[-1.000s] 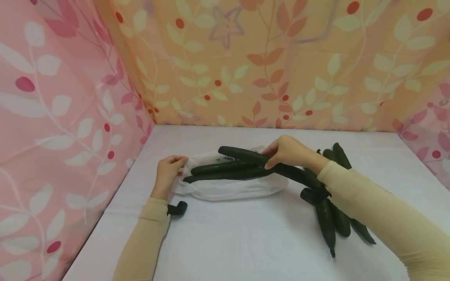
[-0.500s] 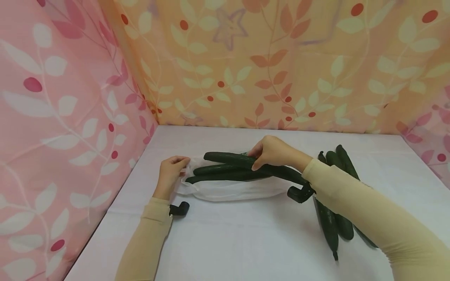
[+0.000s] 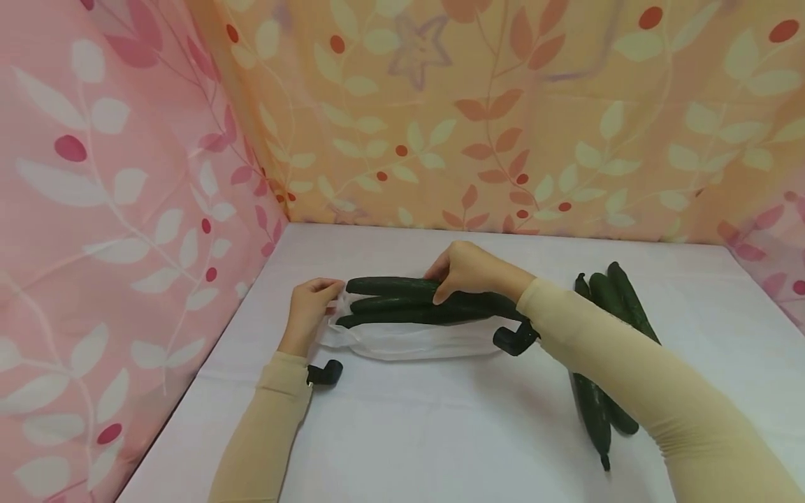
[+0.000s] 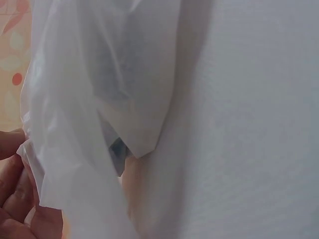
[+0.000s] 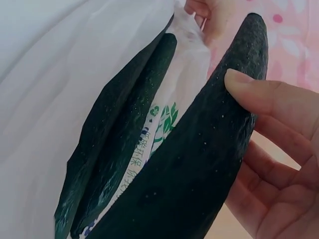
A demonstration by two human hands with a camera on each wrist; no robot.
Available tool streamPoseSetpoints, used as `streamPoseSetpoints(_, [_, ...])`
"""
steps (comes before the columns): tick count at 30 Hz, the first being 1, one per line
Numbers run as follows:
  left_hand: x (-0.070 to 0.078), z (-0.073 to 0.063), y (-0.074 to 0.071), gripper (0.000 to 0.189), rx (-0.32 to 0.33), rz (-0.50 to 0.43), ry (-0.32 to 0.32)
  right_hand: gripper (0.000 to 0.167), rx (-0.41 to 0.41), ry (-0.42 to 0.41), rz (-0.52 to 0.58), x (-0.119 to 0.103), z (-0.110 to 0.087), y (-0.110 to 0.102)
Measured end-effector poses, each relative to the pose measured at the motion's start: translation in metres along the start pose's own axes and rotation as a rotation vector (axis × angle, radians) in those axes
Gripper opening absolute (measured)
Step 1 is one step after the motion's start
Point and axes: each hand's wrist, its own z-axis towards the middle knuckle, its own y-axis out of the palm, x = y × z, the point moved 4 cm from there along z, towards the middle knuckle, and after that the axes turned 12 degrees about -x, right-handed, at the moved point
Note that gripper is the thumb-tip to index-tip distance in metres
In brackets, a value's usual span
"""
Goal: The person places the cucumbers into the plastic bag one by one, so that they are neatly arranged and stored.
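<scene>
My right hand (image 3: 472, 269) grips a dark green cucumber (image 5: 199, 144), thumb on one side and fingers round the other. It lies over the white plastic bag (image 3: 409, 344), alongside two cucumbers (image 5: 119, 129) inside the bag. Green print shows on the bag's inner face in the right wrist view. At the bag's left end my left hand (image 3: 308, 311) pinches the edge of the plastic between thumb and fingers; the left wrist view shows the fingers (image 4: 15, 189) at that edge.
Several more cucumbers (image 3: 591, 412) lie on the white tabletop (image 3: 440, 433) at the right, partly hidden under my right sleeve (image 3: 629, 363). Patterned cloth walls (image 3: 440, 140) stand behind and at the sides. Black wrist mounts (image 3: 325, 373) stick out from both cuffs.
My right hand has moved left with the cucumber, bringing it lower and level beside the two in the bag. The left hand keeps its pinch on the bag edge.
</scene>
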Motion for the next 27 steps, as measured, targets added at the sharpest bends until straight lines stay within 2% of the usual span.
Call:
streamPoseSetpoints(11, [-0.001, 0.001, -0.001, 0.031, 0.000, -0.013, -0.014, 0.037, -0.050, -0.019, -0.079, -0.008, 0.027, 0.003])
streamPoseSetpoints(16, [-0.001, 0.002, 0.000, 0.032, 0.012, -0.008, -0.013, 0.038, -0.059, -0.043, -0.075, -0.004, 0.036, 0.006])
streamPoseSetpoints(27, [-0.001, 0.001, -0.001, 0.030, 0.006, -0.007, 0.009, 0.039, -0.081, -0.007, -0.099, -0.002, 0.048, 0.017])
